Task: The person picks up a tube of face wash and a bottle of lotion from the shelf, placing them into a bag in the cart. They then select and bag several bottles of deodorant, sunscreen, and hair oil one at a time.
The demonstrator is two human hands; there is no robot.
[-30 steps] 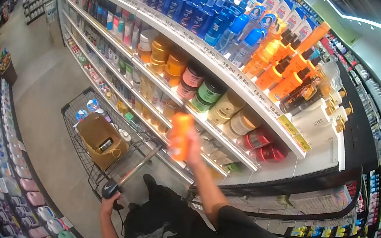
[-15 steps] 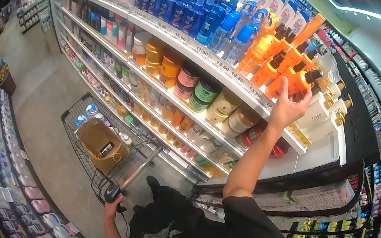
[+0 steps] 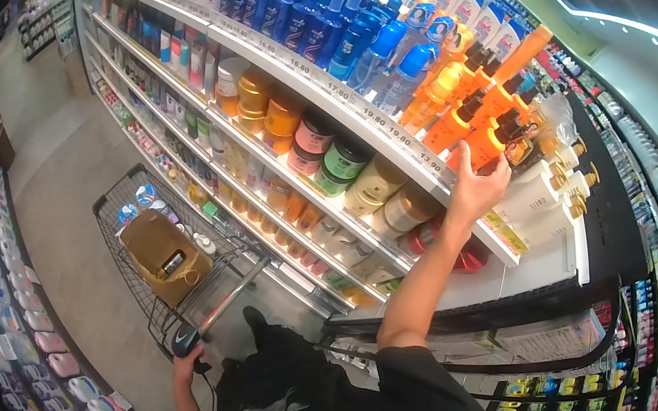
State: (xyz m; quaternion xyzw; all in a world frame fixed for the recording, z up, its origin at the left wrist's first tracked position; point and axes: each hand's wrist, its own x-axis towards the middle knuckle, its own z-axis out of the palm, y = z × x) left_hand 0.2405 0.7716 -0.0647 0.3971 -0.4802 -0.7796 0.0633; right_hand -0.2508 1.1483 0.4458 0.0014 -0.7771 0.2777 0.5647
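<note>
On the top shelf, my right hand (image 3: 481, 186) has its thumb and fingers around an orange bottle (image 3: 484, 146) with a black pump top, in the front row. Beside it stand more orange bottles (image 3: 448, 130), and cream pump bottles (image 3: 538, 186) are just to the right. Low in the view, my left hand (image 3: 188, 357) is wrapped round a dark device (image 3: 186, 341) at the end of the cart's handle (image 3: 234, 298). A brown bag (image 3: 164, 256) and several small bottles lie in the wire cart (image 3: 119, 212).
Blue spray bottles (image 3: 321, 32) fill the top shelf to the left. Round jars (image 3: 341, 165) line the shelf below. A black rack (image 3: 491, 315) curves close to my right arm. Shelves of detergent bottles (image 3: 49, 342) run along the left side.
My right hand has moved slightly left and down in the view, its fingers now around a front orange bottle. The shelf and cart have shifted slightly left in view.
</note>
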